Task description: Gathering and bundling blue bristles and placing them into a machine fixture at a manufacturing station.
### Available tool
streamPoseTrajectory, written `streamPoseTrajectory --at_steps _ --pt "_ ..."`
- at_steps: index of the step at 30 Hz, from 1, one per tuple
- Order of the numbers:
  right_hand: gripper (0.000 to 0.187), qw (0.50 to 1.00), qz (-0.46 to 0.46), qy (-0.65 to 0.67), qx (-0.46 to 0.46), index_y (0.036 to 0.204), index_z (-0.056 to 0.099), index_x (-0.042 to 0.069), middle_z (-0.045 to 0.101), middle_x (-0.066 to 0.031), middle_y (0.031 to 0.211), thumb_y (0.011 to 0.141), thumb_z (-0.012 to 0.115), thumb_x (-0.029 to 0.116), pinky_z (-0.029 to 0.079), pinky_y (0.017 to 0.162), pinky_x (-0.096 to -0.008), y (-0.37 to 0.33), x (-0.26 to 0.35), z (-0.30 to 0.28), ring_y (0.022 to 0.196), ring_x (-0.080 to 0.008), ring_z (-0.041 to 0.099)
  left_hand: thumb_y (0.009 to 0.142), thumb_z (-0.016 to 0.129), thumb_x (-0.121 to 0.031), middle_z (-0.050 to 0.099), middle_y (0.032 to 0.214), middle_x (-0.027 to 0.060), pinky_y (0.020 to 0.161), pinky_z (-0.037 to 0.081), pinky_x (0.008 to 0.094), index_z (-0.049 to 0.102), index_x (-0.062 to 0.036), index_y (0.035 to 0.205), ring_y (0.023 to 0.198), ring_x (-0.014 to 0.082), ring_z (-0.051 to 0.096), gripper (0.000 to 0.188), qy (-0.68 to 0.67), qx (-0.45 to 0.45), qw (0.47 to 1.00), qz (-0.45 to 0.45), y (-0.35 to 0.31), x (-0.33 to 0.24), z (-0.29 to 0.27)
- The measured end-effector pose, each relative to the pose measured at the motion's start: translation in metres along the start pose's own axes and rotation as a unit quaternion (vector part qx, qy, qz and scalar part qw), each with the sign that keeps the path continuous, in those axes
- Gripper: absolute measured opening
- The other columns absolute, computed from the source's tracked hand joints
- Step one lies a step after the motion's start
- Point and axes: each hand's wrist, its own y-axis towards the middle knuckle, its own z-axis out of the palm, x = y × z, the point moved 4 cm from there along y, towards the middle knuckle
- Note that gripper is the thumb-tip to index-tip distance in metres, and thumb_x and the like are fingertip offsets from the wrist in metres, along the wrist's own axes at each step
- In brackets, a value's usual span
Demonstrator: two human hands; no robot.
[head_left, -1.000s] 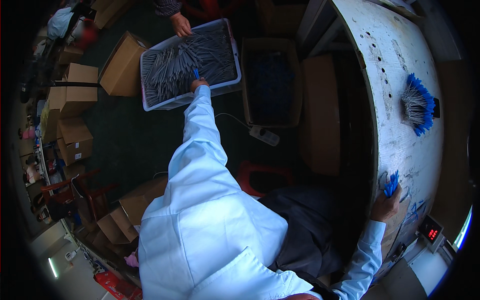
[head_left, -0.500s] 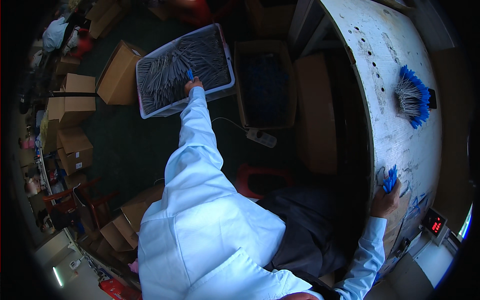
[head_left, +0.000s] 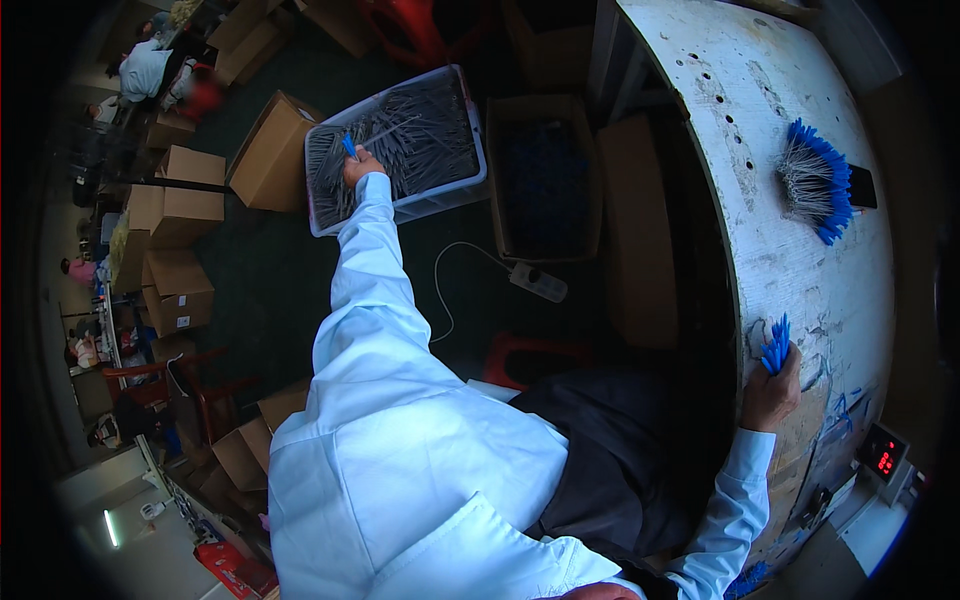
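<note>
My left hand (head_left: 364, 168) reaches out over a plastic bin (head_left: 475, 130) piled with thin grey rods (head_left: 425, 140). Its fingers are closed on a slim blue piece (head_left: 349, 146) that sticks up past them; how far it runs below is hidden. At the right, my right hand (head_left: 772, 392) rests at the near edge of the white worktable (head_left: 690, 30), wrapped round a bunch of slim blue pieces (head_left: 776, 346), their lower ends hidden in the fist. Farther along the table lies a fanned bundle of thin pale rods with blue ends (head_left: 818, 182).
Right of the bin stands a cardboard box (head_left: 497, 215) with a dark blue heap inside. A white power strip (head_left: 538, 283) with a cable lies on the floor. Cardboard boxes (head_left: 190, 190) stand at the left. A red-lit display (head_left: 884, 455) sits beside the table.
My left hand has shifted left across the bin, still with blue in its fingers. My right hand stays at the table edge with its bunch. The whole view has swung slightly.
</note>
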Motion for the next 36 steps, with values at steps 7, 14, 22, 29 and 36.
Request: streamPoseTrajectory --at_steps 7,14,22,29,36 --pt "0.019 0.985 0.039 0.158 -0.058 0.106 0.067 0.003 0.069 -0.0172 0.089 0.091 0.068 0.014 0.053 0.063 -0.0374 -0.004 -0.015 -0.011 0.071 -0.0317 0.068 0.096 0.065 -0.030 0.071 0.073 0.0046 0.053 0.043 0.0304 0.072 -0.0043 0.090 0.054 0.0104 0.054 0.027 -0.188 0.155 0.968 0.052 -0.102 -0.119 -0.023" --pt "0.010 0.753 0.269 0.555 -0.229 0.090 0.067 0.006 0.052 0.0060 0.060 0.094 0.070 0.015 0.025 0.042 -0.0195 0.000 -0.040 -0.021 0.046 -0.0020 0.037 0.099 0.062 -0.029 0.065 0.070 -0.0022 0.043 0.029 0.0221 0.073 -0.0080 0.095 0.048 0.0020 0.040 0.024 -0.341 0.419 0.837 0.084 -0.258 -0.287 -0.063" --pt "0.023 0.662 0.347 0.639 -0.184 0.101 0.067 0.002 0.056 0.0005 0.064 0.097 0.066 0.024 0.024 0.036 -0.0202 0.010 -0.088 -0.040 0.041 -0.0033 0.038 0.090 0.071 -0.026 0.061 0.065 -0.0057 0.054 0.038 0.0230 0.073 -0.0089 0.076 0.057 0.0035 0.048 0.023 -0.359 0.663 0.623 0.208 -0.490 -0.399 -0.072" --pt "0.022 0.707 0.353 0.596 -0.141 0.093 0.068 0.004 0.058 0.0007 0.068 0.096 0.069 0.026 0.029 0.043 -0.0232 0.005 -0.149 -0.028 0.048 -0.0054 0.042 0.091 0.068 -0.029 0.067 0.069 0.0027 0.055 0.044 0.0254 0.073 -0.0060 0.076 0.057 0.0087 0.056 0.028 -0.300 0.708 0.548 0.328 -0.640 -0.452 -0.080" --pt "0.018 0.712 0.453 0.495 -0.206 0.083 0.065 0.006 0.053 0.0008 0.061 0.096 0.067 0.019 0.029 0.042 -0.0252 0.000 -0.197 -0.039 0.046 -0.0075 0.041 0.096 0.062 -0.029 0.070 0.074 0.0059 0.045 0.037 0.0232 0.065 -0.0068 0.086 0.045 0.0059 0.043 0.024 -0.369 0.799 0.470 0.063 -0.729 -0.475 -0.071"
